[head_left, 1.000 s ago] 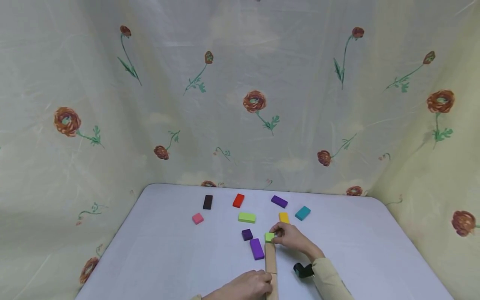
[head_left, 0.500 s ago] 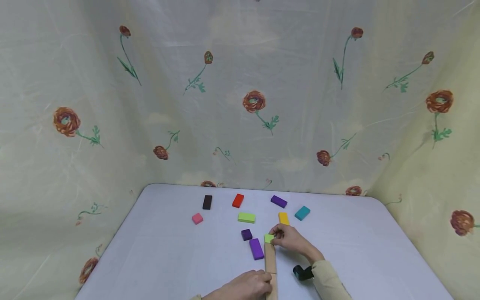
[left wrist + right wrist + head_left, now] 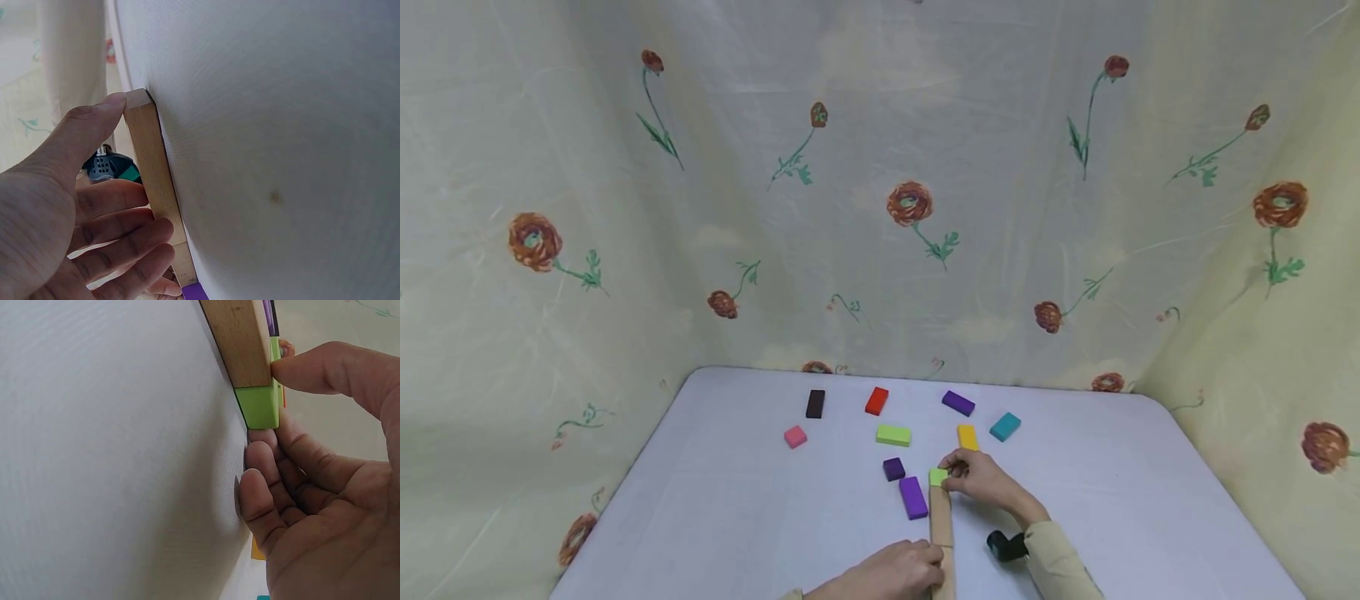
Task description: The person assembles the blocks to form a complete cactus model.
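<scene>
Nothing moved: right hand [image 3: 981,477] still pinches green block [image 3: 937,477] against wood bar [image 3: 941,515]; left hand [image 3: 895,571] grips bar's near end.

white table [image 3: 737,500], lime block [image 3: 938,477], floral curtain [image 3: 880,192]

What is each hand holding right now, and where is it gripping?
Right hand pinches the small green block by its sides. Left hand grips the near wooden block along its sides.
</scene>
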Demonstrator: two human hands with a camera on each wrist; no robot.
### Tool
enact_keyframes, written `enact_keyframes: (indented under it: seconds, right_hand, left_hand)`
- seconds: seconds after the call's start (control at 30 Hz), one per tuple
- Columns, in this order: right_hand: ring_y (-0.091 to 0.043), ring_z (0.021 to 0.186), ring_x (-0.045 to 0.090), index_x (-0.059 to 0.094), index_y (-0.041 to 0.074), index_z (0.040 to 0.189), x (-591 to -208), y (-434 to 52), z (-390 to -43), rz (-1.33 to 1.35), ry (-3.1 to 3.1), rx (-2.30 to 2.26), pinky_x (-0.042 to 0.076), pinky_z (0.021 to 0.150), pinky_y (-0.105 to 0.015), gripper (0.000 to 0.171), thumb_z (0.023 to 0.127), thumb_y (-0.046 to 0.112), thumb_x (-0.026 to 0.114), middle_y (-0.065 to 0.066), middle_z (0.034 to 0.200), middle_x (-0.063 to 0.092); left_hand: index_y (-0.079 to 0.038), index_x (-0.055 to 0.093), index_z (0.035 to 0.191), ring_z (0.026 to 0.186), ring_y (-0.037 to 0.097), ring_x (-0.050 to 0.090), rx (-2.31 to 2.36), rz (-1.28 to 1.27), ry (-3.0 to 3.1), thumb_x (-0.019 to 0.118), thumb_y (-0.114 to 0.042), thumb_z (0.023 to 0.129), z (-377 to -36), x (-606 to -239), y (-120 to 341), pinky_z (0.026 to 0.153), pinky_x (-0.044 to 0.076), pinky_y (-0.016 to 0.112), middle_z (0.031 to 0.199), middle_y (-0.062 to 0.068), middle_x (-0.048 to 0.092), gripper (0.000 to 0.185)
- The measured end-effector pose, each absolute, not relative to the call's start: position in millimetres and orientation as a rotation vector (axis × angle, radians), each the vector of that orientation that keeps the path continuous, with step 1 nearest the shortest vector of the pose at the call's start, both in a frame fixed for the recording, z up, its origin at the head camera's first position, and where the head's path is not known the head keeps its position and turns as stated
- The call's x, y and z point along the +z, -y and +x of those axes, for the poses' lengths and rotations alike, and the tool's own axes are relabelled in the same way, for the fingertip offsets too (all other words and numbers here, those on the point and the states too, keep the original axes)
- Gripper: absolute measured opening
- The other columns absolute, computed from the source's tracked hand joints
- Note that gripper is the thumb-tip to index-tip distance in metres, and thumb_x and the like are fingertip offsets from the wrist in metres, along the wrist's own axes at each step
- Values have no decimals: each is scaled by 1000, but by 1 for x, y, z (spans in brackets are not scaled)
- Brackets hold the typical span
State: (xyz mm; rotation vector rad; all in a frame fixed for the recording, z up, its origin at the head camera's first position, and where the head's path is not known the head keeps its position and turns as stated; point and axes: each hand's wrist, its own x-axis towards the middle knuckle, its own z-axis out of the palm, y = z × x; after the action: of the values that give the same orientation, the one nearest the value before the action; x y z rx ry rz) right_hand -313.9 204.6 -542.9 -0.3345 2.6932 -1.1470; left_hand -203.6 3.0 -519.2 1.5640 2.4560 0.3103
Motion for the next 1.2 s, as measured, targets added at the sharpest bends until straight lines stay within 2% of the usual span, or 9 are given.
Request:
enact_keyframes:
  seconds: [0.37, 0.57, 0.8, 1.2]
  right_hand:
    - [-14, 78, 52, 60, 9, 97, -536, -207, -318, -275, -2744, -1239, 45, 68, -27, 21, 81, 22, 66, 0, 86, 57]
    - [-15, 81, 53, 59, 6, 97, -522, -213, -324, -225, -2855, -1357, 43, 67, -24, 23, 79, 18, 69, -3, 90, 59]
    - [-20, 87, 48, 52, 5, 101, -511, -220, -331, -29, -2973, -1390, 41, 68, -27, 32, 79, 22, 68, -9, 96, 56]
    - [-22, 83, 47, 51, 1, 102, -526, -228, -343, 110, -2976, -1421, 40, 68, -28, 36, 76, 21, 68, -13, 95, 54]
  left_hand:
    - [-16, 68, 103, 71, -4, 41, 303, 1579, -2487, 65, -33, 82, -203, -520, -4, 62, 36, 8, 85, -12, 50, 27]
    - [-18, 68, 104, 72, -5, 43, 282, 1568, -2519, 65, -34, 81, -201, -518, -6, 63, 37, 8, 85, -12, 52, 28]
    - [-17, 68, 104, 72, -5, 43, 295, 1574, -2528, 65, -34, 81, -201, -520, -6, 63, 37, 7, 85, -12, 53, 28]
    - [-17, 68, 104, 71, -5, 43, 323, 1553, -2505, 65, -33, 82, -201, -520, -6, 62, 37, 7, 84, -12, 53, 27]
